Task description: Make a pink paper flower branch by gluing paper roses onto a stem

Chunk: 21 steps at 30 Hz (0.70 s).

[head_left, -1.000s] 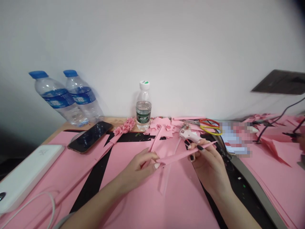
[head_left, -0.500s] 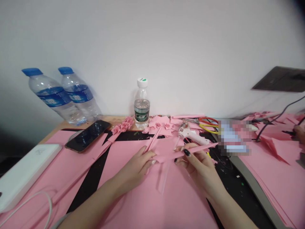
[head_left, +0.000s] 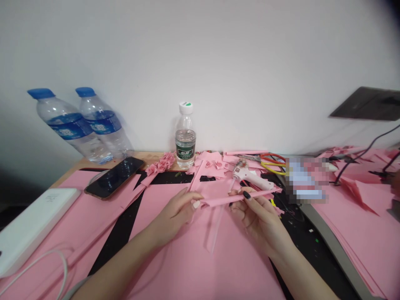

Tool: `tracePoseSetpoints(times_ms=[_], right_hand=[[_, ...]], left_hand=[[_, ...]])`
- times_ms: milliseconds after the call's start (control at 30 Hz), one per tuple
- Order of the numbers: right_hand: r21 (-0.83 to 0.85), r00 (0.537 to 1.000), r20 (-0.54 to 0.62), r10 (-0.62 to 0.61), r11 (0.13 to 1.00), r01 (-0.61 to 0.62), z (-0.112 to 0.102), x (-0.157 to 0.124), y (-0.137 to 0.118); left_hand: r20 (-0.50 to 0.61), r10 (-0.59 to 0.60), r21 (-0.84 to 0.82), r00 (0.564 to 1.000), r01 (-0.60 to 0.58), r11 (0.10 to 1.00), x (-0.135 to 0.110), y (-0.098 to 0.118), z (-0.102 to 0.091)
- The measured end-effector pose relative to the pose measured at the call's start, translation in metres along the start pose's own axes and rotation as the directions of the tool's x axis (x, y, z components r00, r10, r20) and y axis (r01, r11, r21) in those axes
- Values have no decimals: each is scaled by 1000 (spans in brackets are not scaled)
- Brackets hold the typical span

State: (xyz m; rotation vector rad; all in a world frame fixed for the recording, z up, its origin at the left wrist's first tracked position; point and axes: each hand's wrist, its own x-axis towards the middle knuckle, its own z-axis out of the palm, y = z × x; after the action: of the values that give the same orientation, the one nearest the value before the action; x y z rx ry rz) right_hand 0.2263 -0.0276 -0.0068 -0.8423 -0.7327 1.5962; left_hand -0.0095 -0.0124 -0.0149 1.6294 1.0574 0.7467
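Note:
A narrow strip of pink paper (head_left: pixel 223 199), partly rolled or folded lengthwise, stretches between my two hands above the pink sheets (head_left: pixel 184 254). My left hand (head_left: pixel 179 210) pinches its left end between thumb and fingers. Further along, my right hand (head_left: pixel 254 208), with dark nails, grips the strip, and its right end sticks out past the fingers. Behind my right hand lies a pale pink glue gun (head_left: pixel 253 177). A clear thin stick (head_left: pixel 217 231) rests on the sheet below the strip.
A small water bottle (head_left: pixel 186 141) stands by the wall, near pink paper flowers (head_left: pixel 162 163). Leftward are a phone (head_left: pixel 114 178), a white power bank (head_left: pixel 37 227) and two large bottles (head_left: pixel 67 125). Scissors with red and yellow handles (head_left: pixel 271 162), more pink paper (head_left: pixel 350 225) and cables lie right.
The strip has turned in my hands and looks narrower, its right end a little lower and closer in. My left hand has shifted slightly left; its fingers have curled.

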Motion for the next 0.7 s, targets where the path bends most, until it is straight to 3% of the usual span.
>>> tracePoseSetpoints(times_ms=[200, 467, 700], right_hand=[[2, 993, 109, 46, 999, -47, 5, -3, -2], [12, 989, 132, 68, 997, -70, 10, -6, -4], [63, 972, 190, 137, 986, -152, 14, -8, -1]], left_hand=[[70, 35, 62, 997, -40, 997, 2, 0, -1], [149, 85, -136, 985, -65, 989, 1, 1, 1], [262, 30, -219, 965, 29, 975, 1, 3, -3]])
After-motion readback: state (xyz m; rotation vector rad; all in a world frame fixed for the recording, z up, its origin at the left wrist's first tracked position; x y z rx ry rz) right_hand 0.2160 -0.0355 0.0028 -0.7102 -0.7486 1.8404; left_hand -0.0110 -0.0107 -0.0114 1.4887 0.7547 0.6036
